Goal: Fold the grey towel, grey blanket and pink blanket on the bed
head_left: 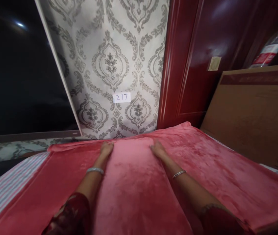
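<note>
A red plush blanket (209, 169) covers the bed in front of me. A raised pink-red pillow-like hump (129, 173) lies under or on it between my arms. My left hand (106, 149) rests flat on the hump's far left corner, fingers apart. My right hand (157, 148) lies flat on its far right corner. Each wrist carries a silver bangle. Neither hand holds anything.
Patterned grey wallpaper (109, 65) with a small label reading 277 (121, 97) rises behind the bed. A dark screen (18, 75) stands left, a dark red wooden door (192, 62) right. A cardboard box (253, 114) with a plastic bottle (273, 45) behind it stands far right. Striped sheet (11, 182) shows left.
</note>
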Demonstrator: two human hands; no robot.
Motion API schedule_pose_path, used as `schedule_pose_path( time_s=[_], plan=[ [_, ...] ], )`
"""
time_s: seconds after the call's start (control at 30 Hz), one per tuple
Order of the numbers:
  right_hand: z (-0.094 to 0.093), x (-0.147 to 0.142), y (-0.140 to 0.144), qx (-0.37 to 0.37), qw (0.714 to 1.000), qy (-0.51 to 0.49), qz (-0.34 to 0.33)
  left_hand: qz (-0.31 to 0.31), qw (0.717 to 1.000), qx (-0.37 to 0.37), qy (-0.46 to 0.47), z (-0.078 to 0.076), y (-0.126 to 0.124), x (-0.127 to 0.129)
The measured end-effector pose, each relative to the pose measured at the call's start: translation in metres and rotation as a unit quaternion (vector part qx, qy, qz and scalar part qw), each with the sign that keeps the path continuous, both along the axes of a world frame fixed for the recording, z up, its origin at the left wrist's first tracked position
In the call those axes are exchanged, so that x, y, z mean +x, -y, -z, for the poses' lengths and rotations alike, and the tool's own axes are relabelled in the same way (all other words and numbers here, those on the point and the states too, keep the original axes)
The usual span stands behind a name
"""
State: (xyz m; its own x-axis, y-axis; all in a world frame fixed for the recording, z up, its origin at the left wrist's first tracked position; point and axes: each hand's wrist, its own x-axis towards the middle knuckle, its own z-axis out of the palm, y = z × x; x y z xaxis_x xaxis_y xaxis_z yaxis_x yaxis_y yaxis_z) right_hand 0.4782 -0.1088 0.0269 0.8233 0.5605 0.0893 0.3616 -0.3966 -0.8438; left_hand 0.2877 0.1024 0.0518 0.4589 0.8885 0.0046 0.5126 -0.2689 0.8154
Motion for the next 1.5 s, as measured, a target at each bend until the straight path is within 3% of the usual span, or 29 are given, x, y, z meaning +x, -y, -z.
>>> schedule_pose_path(
  time_s=[0.1, 0.2, 0.37, 0.53, 0.7, 0.87, 1.07, 1.2, 1.33, 1.43, 1.5],
  plan=[
    [-0.006, -0.031, -0.014, -0.008, 0.996, 0.061, -0.060, 0.106, 0.986, 0.117, -0.061, -0.001, 0.029, 0.016],
    [0.009, -0.066, -0.022, -0.062, 0.975, 0.164, -0.139, 0.192, 0.953, 0.201, -0.124, 0.015, 0.060, 0.023],
    [0.027, -0.085, -0.019, -0.180, 0.931, 0.283, -0.148, 0.214, 0.909, 0.290, -0.208, 0.041, 0.080, 0.020],
    [0.016, -0.074, -0.018, -0.221, 0.917, 0.288, -0.167, 0.220, 0.886, 0.314, -0.259, 0.036, 0.075, 0.021],
    [0.009, -0.053, -0.013, -0.253, 0.916, 0.267, -0.162, 0.203, 0.891, 0.292, -0.281, 0.026, 0.043, 0.013],
    [0.019, -0.048, -0.011, -0.242, 0.924, 0.257, -0.149, 0.157, 0.915, 0.243, -0.282, 0.038, 0.012, 0.000],
    [0.023, -0.047, -0.012, -0.237, 0.932, 0.225, -0.160, 0.164, 0.919, 0.231, -0.273, 0.053, 0.007, 0.002],
    [0.021, -0.045, -0.012, -0.243, 0.931, 0.220, -0.161, 0.169, 0.920, 0.222, -0.274, 0.045, 0.008, 0.001],
    [0.003, -0.044, -0.009, -0.263, 0.923, 0.204, -0.193, 0.162, 0.920, 0.215, -0.283, 0.020, 0.019, -0.004],
    [-0.012, -0.053, 0.006, -0.273, 0.918, 0.192, -0.212, 0.170, 0.917, 0.230, -0.279, 0.003, 0.044, -0.020],
    [-0.013, -0.065, 0.024, -0.257, 0.916, 0.207, -0.230, 0.216, 0.906, 0.251, -0.264, 0.002, 0.069, -0.038]
  ],
)
